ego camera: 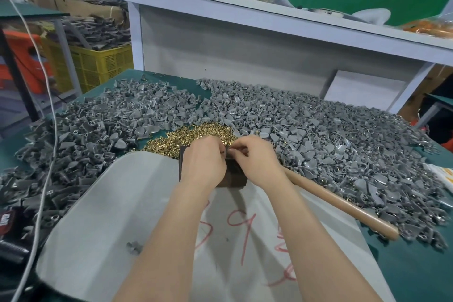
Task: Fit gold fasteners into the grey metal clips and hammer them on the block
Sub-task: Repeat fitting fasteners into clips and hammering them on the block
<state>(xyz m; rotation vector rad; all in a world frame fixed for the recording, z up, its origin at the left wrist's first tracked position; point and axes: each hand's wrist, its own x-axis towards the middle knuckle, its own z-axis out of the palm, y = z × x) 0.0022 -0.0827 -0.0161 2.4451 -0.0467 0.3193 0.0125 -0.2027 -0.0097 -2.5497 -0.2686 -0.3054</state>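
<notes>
Pinching a grey clip point(230, 152) with curled fingertips of left hand point(204, 160) and right hand point(257, 162), just above the dark block point(232, 178) at mid-surface, in front of heaped gold fasteners point(186, 138). Best pressed in square and fully home before reaching for the hammer point(343, 203) toward the right edge.

Two hands, left point(204, 162) and right point(257, 162). One dark block point(232, 180), one wooden hammer handle point(338, 200), one white sheet point(110, 203), one yellow crate point(98, 66). Grey clips point(318, 130) and gold fasteners point(176, 138) lie in heaps (far too many to count), with one stray clip point(133, 247) lying apart.
</notes>
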